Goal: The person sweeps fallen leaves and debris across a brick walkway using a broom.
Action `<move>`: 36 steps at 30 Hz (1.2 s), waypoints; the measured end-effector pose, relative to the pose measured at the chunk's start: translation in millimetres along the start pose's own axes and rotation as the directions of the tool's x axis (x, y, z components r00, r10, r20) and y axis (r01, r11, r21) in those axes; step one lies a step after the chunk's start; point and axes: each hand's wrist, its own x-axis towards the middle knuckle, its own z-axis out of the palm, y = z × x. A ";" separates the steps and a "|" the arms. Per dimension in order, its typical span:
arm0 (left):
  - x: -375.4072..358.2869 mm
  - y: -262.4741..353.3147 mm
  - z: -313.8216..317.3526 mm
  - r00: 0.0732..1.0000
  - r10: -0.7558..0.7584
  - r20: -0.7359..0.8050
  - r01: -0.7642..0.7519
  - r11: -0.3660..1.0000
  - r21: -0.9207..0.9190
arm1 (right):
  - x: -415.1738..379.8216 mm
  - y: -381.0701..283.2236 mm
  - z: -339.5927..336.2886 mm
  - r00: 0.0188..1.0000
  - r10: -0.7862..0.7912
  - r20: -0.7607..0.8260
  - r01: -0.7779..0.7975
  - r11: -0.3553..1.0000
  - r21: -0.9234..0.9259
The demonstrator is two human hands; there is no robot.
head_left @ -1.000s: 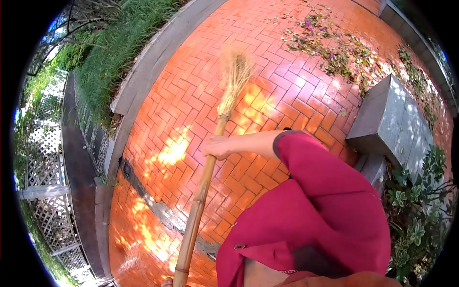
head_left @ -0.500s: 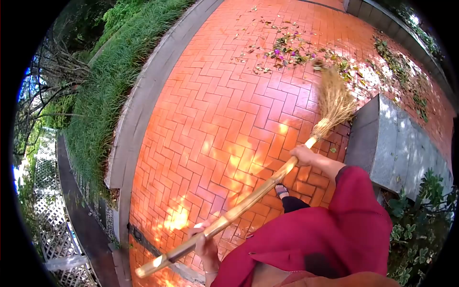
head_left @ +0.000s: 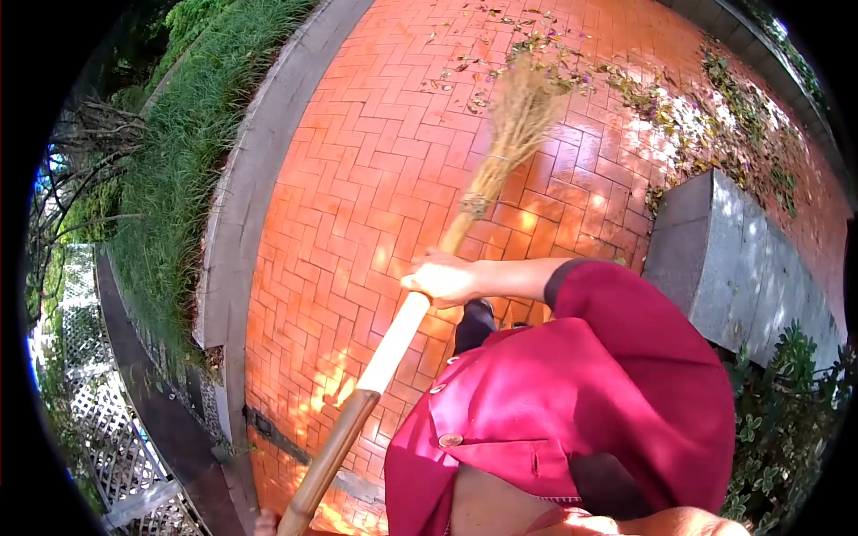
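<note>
A long bamboo-handled straw broom (head_left: 393,344) slants across the view, its bristles (head_left: 527,103) on the brick paving among scattered leaves. My right hand (head_left: 441,277) is closed round the handle below the binding. At the bottom edge, a small part of my left hand (head_left: 266,522) shows closed against the handle's lower end; the rest is cut off. Around and beyond the bristle tips lie dry leaves (head_left: 541,43) with a few purple petals.
More leaves (head_left: 715,125) litter the paving at the upper right. A grey stone block (head_left: 706,255) stands to my right, beside a leafy shrub (head_left: 778,438). On the left, a stone kerb (head_left: 241,188) borders grass (head_left: 197,161). A white lattice (head_left: 94,384) is further left.
The broom's bristles have swept left and away from me, into the leaves. My right hand moved left with the handle; my left hand dropped toward the lower left edge.
</note>
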 end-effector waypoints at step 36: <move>241.6 -192.6 162.5 0.988 0.097 0.122 -0.121 0.971 0.207 | 255.9 259.6 -106.0 0.988 -0.155 0.005 0.152 0.978 0.140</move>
